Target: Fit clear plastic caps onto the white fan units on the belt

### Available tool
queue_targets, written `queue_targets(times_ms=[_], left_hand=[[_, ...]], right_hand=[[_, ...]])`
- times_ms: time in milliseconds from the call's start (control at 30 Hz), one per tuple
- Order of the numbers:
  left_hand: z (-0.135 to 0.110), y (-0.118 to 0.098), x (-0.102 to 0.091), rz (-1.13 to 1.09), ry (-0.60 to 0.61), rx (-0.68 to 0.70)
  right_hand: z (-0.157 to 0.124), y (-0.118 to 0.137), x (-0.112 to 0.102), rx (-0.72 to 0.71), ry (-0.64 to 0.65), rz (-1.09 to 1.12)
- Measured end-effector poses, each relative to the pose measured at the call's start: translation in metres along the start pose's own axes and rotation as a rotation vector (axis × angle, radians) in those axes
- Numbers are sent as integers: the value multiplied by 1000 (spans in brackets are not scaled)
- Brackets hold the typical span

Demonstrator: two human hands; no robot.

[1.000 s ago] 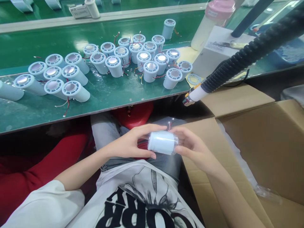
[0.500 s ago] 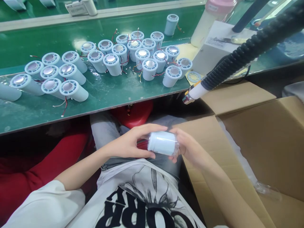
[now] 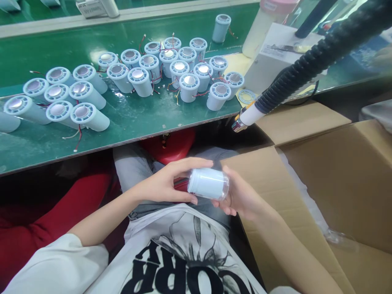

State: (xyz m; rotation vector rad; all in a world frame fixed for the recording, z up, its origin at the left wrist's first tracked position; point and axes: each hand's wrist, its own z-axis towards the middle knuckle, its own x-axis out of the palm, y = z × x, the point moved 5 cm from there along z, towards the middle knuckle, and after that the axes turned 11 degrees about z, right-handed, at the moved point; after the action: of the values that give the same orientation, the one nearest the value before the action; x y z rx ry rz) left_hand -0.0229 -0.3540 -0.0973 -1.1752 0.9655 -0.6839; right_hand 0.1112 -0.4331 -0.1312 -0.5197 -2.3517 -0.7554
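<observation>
Factory assembly line: green conveyor belt (image 3: 128, 118), identical housings (image 3: 180, 73).

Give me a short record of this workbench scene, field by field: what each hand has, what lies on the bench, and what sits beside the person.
left hand: left hand grips one end of the white cylinder, thumb below, fingers over the top
right hand: right hand cups the cylinder's other end, which sits in clear plastic film
where held: above the lap, below the bench edge
bench: green bench carries a group of standing cylinders with red wires, and lying cylinders at left
hose: black ribbed hose ends in a white nozzle
right side: open cardboard box
</observation>
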Motion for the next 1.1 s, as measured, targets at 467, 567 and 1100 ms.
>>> queue_targets(times_ms=[467,567,1100], left_hand=[[96,67,-9,-374,13,-181],[120,74,-14,-349,23,-201],[46,2,-9,-216,13,-276]], right_hand=[[37,40,-50,-205,-114,386],[42,59,-59,-264,-110,375],[0,40,-28,-606,68,-211]])
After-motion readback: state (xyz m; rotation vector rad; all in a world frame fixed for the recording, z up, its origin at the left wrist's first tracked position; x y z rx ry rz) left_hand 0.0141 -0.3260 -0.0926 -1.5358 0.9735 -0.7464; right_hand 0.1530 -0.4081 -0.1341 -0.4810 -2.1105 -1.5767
